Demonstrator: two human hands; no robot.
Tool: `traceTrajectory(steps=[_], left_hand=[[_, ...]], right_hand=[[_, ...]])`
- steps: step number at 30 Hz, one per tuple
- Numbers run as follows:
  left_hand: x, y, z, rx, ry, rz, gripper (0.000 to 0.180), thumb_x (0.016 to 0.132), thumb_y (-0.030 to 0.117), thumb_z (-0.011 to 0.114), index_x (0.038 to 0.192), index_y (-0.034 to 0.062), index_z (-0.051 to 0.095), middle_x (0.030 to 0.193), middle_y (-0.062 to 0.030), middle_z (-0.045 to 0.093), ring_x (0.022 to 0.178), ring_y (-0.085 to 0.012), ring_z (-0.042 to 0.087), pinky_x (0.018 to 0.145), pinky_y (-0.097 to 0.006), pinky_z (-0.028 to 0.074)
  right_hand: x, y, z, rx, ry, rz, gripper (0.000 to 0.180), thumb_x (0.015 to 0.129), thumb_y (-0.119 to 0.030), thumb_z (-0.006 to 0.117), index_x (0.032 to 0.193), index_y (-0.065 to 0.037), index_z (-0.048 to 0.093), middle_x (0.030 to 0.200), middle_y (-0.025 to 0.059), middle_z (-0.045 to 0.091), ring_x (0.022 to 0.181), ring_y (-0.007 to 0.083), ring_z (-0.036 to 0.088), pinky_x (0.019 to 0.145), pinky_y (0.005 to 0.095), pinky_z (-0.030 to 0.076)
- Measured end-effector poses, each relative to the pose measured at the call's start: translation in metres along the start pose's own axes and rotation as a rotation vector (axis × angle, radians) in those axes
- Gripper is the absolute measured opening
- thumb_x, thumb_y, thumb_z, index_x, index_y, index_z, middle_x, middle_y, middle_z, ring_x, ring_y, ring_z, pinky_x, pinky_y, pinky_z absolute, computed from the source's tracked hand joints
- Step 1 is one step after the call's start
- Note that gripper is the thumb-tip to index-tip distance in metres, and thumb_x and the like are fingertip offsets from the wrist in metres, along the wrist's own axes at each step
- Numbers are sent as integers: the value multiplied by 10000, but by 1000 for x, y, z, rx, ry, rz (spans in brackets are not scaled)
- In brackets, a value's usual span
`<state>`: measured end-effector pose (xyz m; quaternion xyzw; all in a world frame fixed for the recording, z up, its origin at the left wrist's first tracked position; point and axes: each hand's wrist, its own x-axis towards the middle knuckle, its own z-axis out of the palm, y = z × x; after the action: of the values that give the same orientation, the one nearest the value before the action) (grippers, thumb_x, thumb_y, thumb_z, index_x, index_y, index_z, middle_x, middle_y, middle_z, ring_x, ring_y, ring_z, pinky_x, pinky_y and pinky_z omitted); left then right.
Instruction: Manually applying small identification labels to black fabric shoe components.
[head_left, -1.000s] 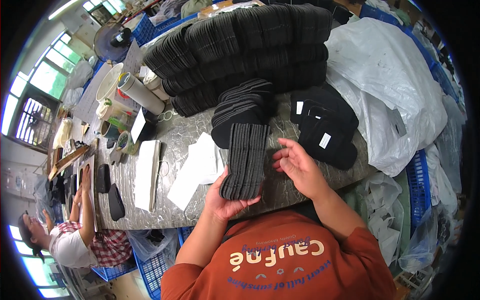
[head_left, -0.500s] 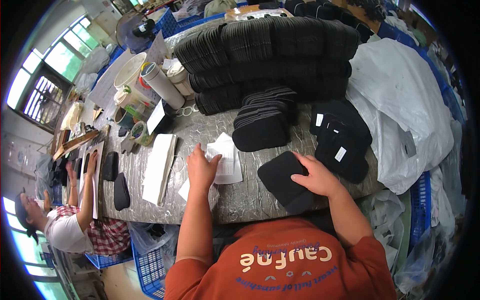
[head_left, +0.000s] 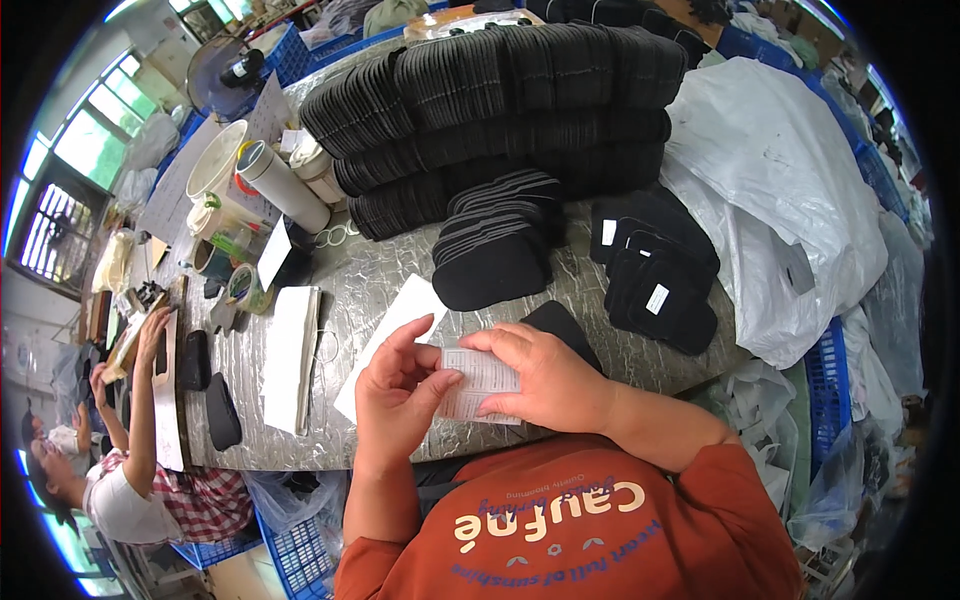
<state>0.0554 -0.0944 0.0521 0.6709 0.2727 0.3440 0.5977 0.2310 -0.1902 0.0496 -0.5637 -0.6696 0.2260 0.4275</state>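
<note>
Both hands pinch a label sheet [head_left: 482,383] above the tabletop [head_left: 380,290].
Right hand [head_left: 545,378] hides part of a black pad [head_left: 565,328]; left hand [head_left: 398,392] covers the sheet's edge.

I see a grey, crinkled surface [head_left: 380,290] carrying long rows of stacked black insoles [head_left: 500,100], a smaller black stack [head_left: 495,250], labelled black pieces [head_left: 655,275], white paper sheets [head_left: 290,355], a tape roll [head_left: 240,288], a white tube [head_left: 285,185] and a large plastic bag [head_left: 780,180].

Label sheet [head_left: 480,385] btwn hands, pad stacks [head_left: 500,110] behind.
</note>
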Motion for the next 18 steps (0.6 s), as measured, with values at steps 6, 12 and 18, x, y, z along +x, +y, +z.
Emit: traceTrajectory(steps=[6, 12, 18], left_hand=[[9, -7, 8, 470, -69, 469, 406, 788, 21, 757, 1163, -15, 607, 875, -30, 654, 792, -104, 601, 721, -249, 485], [-3, -22, 18, 74, -138, -151, 104, 820, 49, 741, 878, -4, 673, 743, -25, 660, 667, -73, 585, 587, -236, 473], [-12, -34, 28, 275, -88, -11, 81, 852, 46, 704, 880, -12, 654, 712, -62, 637, 619, -111, 590, 558, -261, 473]], right_hand=[[-13, -2, 0, 420, 25, 348, 494, 717, -74, 786, 1146, -36, 544, 817, 127, 669, 735, 181, 653, 690, 299, 496], [-28, 20, -2, 488, 36, 377, 437, 737, -74, 779, 1101, -19, 544, 751, 86, 639, 698, 90, 594, 621, 273, 469], [-37, 18, -8, 313, 24, 417, 315, 780, -82, 754, 1022, 3, 569, 722, 34, 613, 635, 69, 514, 598, 254, 448]])
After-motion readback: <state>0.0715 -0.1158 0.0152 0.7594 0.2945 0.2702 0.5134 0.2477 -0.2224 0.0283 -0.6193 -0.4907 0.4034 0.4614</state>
